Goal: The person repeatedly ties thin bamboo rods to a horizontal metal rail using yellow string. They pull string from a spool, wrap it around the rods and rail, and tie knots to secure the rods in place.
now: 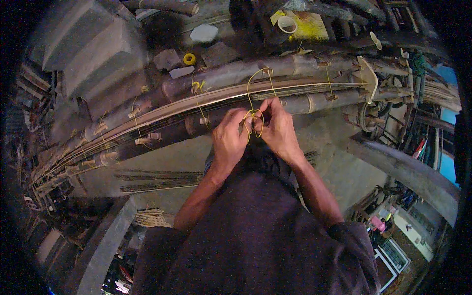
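Note:
My left hand (pixel 230 137) and my right hand (pixel 280 129) meet close together in front of me, fingers pinched on a thin yellow string (pixel 249 92). Small loops of it show between the fingertips, and its upper part runs to a peg on the far bamboo pole (pixel 231 73). Just beyond my hands lies the near bamboo pole (pixel 297 104), studded with short pegs. Between the two poles stretches a long bundle of pale, thin strips (pixel 191 102), crossed by several other yellow ties. My fingers partly hide the knot area.
Past the poles lie a yellow string roll (pixel 189 59), a white lump (pixel 204 33) and a white cup (pixel 287 24). A board (pixel 368 78) stands across the frame's right end. Dark rods (pixel 157 177) rest on the floor at left; a concrete ledge (pixel 405 172) runs at right.

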`<state>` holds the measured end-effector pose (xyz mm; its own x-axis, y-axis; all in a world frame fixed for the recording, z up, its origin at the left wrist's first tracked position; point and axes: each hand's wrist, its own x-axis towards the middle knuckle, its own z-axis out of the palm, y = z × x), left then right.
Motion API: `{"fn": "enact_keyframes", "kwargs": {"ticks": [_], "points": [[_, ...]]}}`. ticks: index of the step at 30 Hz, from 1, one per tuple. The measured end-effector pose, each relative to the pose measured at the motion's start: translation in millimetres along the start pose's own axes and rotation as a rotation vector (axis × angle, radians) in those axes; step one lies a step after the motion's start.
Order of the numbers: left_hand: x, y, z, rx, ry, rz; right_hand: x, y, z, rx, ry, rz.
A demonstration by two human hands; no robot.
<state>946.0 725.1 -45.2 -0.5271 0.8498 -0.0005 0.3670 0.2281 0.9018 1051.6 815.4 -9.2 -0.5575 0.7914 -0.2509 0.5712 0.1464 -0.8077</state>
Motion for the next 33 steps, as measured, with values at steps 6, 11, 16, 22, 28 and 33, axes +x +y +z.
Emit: {"fn": "enact_keyframes", "kwargs": {"ticks": [6, 11, 16, 22, 28, 33], "points": [[4.7, 8.2, 1.8, -0.107, 0.101, 0.041, 2.0, -0.7, 3.5, -0.076, 0.079, -0.101], [11.7, -1.1, 6.8, -0.192, 0.151, 0.129, 11.3, -16.9, -8.2, -0.172, 0.156, -0.103], [1.6, -4.1, 7.5, -0.531, -0.067, -0.177, 27.2, -4.8, -23.6, -0.217, 0.320, -0.127], [-9.8, -7.2, -8.4, -0.749, -0.175, -0.476, 42.7, 25.9, -52.6, -0.256, 0.691, -0.229], [-19.2, -19.8, -23.3, -0.822, -0.321, -0.577, -5.3, 10.6, -14.8, 0.320, -0.380, 0.164], [-18.5, -21.8, -28.3, -0.555, -0.339, -0.488, -9.0, 28.5, 19.3, 0.307, -0.073, 0.092]]}}
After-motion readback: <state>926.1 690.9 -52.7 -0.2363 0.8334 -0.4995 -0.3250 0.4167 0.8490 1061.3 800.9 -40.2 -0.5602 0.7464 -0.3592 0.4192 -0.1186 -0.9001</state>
